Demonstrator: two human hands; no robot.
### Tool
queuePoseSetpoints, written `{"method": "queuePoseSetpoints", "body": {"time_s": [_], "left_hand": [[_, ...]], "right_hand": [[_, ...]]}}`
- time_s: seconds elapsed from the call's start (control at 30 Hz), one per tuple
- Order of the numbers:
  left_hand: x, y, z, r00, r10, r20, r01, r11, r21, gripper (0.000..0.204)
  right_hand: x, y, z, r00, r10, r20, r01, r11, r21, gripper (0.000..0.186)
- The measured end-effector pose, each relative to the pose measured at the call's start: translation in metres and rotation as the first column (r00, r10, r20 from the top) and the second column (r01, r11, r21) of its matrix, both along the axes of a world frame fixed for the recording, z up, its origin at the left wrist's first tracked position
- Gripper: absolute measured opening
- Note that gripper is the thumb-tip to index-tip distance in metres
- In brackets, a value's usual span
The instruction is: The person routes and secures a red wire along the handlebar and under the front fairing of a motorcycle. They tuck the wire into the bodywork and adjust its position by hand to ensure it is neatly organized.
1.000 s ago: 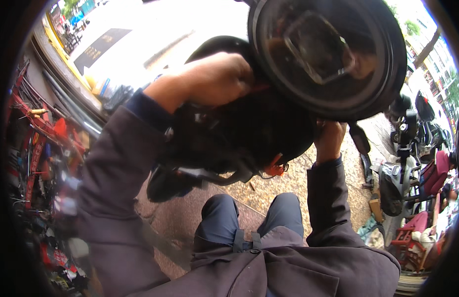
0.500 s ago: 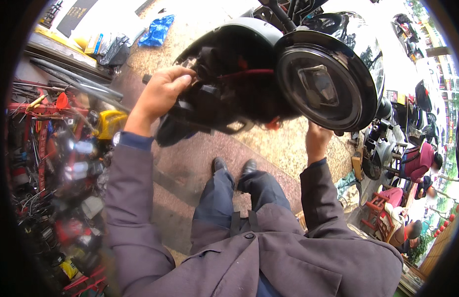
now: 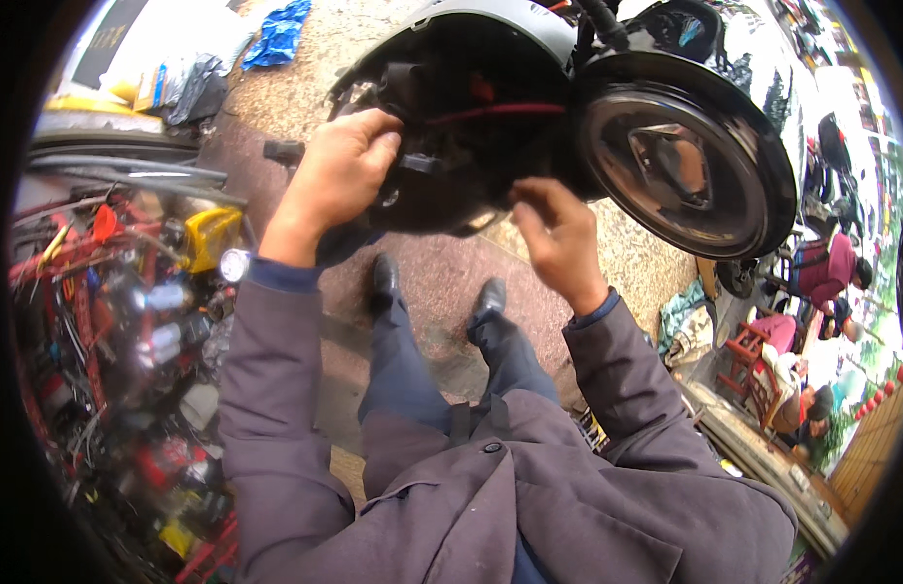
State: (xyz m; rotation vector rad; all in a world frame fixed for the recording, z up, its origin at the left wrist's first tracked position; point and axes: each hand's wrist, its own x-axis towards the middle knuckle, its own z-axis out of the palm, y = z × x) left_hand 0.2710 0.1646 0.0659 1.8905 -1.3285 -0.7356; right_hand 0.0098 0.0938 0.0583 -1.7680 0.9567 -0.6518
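Note:
My left hand (image 3: 350, 161) is closed on something I cannot make out at the left part of a large black shell (image 3: 490, 146) with a silver rim (image 3: 505, 24). A red cable (image 3: 500, 110) runs inside the shell. My right hand (image 3: 553, 234) is by the shell's lower edge, thumb and fingers apart and bent, with nothing visible in it. To the upper right, a round black disc (image 3: 685, 165) with a glossy centre adjoins the shell. Both my feet stand on the paving below.
At the left lie red tool racks, hoses and a yellow container (image 3: 210, 237). A blue plastic bag (image 3: 276, 34) lies at the upper left. At the right are several seated people (image 3: 821, 273), red chairs (image 3: 738, 365), parked two-wheelers and crumpled cloths (image 3: 685, 326).
My right hand has left the underside of the round disc and moved left to the shell's lower edge, opening. My left hand has shifted slightly right and up since half a second ago.

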Motion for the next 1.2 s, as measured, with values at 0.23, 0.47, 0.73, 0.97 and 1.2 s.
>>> {"method": "queuePoseSetpoints", "body": {"time_s": [0.23,0.47,0.73,0.97,1.2], "left_hand": [[0.03,-0.018,0.0,0.984,-0.173,-0.047,0.176,0.983,0.051,0.025],[0.008,-0.035,-0.008,0.947,-0.316,-0.051,0.312,0.947,-0.069,0.03],[0.002,-0.066,-0.013,0.897,-0.433,-0.088,0.441,0.886,0.143,0.049],[-0.003,-0.078,-0.013,0.839,-0.449,-0.307,0.52,0.828,0.211,0.044],[-0.02,-0.096,-0.038,0.908,-0.417,0.048,0.413,0.908,0.078,0.021]], "right_hand": [[0.056,-0.021,0.0,0.965,-0.22,-0.139,0.226,0.974,0.024,0.033],[0.073,-0.036,0.012,0.834,-0.199,-0.514,0.037,0.95,-0.309,0.041],[0.081,-0.048,0.015,0.73,-0.197,-0.654,-0.059,0.936,-0.348,0.033],[0.07,-0.048,0.013,0.764,-0.227,-0.604,-0.081,0.895,-0.439,0.021],[0.063,-0.05,0.006,0.853,-0.239,-0.464,0.032,0.912,-0.41,0.017]]}}
